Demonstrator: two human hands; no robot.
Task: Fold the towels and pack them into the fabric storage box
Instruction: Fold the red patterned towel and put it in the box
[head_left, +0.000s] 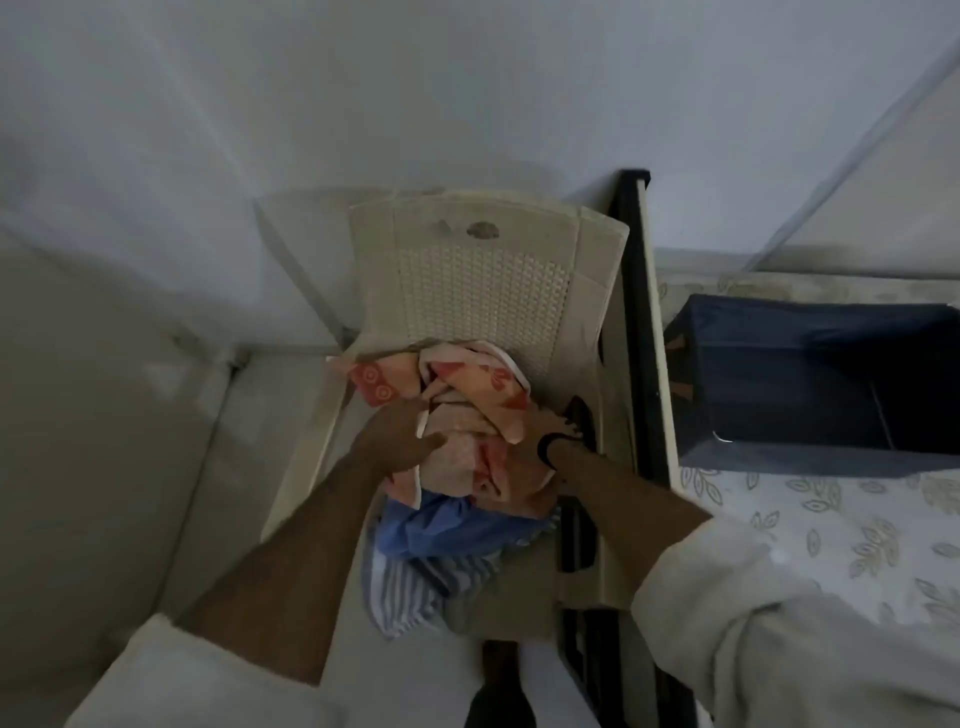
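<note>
1. A cream plastic chair (483, 270) stood against the wall, and its seat carried a heap of towels.
2. The peach patterned towel (483, 384) lay crumpled on top of the heap; a blue towel (447, 530) and a striped towel (410, 592) lay under it at the seat's front edge.
3. The left hand (400, 441) lay flat on the peach towel's left side, fingers spread; no closed grip showed.
4. The right hand (540, 452) was sunk into the cloth at the right side, fingers hidden, probably gripping it; cannot tell.
5. The dark blue fabric storage box (810, 384) sat open on the leaf-print bed (831, 525), right of the chair, well apart from the towels.
</note>
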